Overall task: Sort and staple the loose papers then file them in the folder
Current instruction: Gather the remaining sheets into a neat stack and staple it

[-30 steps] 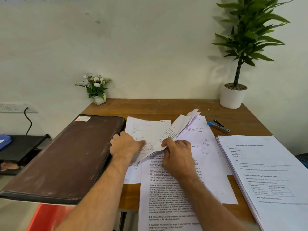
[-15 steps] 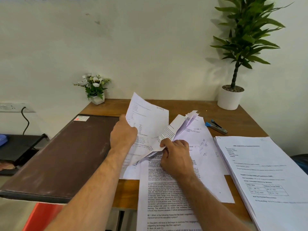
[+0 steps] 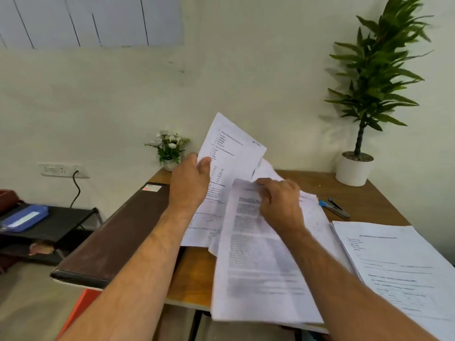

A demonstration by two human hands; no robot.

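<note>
Two hands are sorting loose papers: left hand is pinching one sheet raised over the desk, right hand is fingering the blurred pile, grip unclear; best lifted singly w/ edges squared, stapler & folder near.

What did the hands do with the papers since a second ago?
The left hand lifted the sheet it pinches up off the pile until it stands tilted above the desk. The right hand went on gripping the folded pages. The brown folder, stapler and right-hand stack lie where they were.
</note>
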